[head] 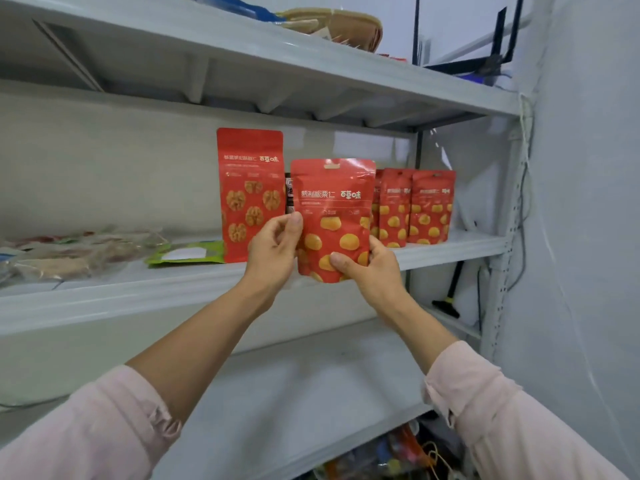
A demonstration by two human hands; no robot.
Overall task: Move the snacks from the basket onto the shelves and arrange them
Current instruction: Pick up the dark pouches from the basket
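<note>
**Chestnut pouch held up at the middle shelf**

Head view. The middle shelf (138, 289) runs across the centre of the frame and carries most of the snacks. At its far left lies a heap of clear-wrapped packets (69, 252), with a green packet (187, 252) flat just beside them. Next comes a tall red walnut pouch (251, 188), standing upright. A dark packet (288, 192) shows only as a sliver behind it. To the right of centre, a row of small red chestnut pouches (412, 206) stands upright, close together.

The upper shelf (242, 57) holds a woven, straw-coloured thing (343, 26) at the top of the frame. I cannot tell what is in it. The lower shelf (294, 393) shows a bare white board. Below it, at the bottom right, sits a jumble of coloured items (391, 452), too blurred to name.

Both arms reach up from the bottom corners in pink sleeves. Between them is one more chestnut pouch (334, 209), upright with its front to the camera, in the gap between the walnut pouch and the row. Its lower edge overlaps the shelf's front lip, and I cannot tell whether it rests there. The left hand (273, 254) pinches the pouch's left edge, its fingers (296, 220) curled in narrow. The right hand (372, 271) grips the lower right corner, with the thumb laid across the front and the rest behind.
</note>
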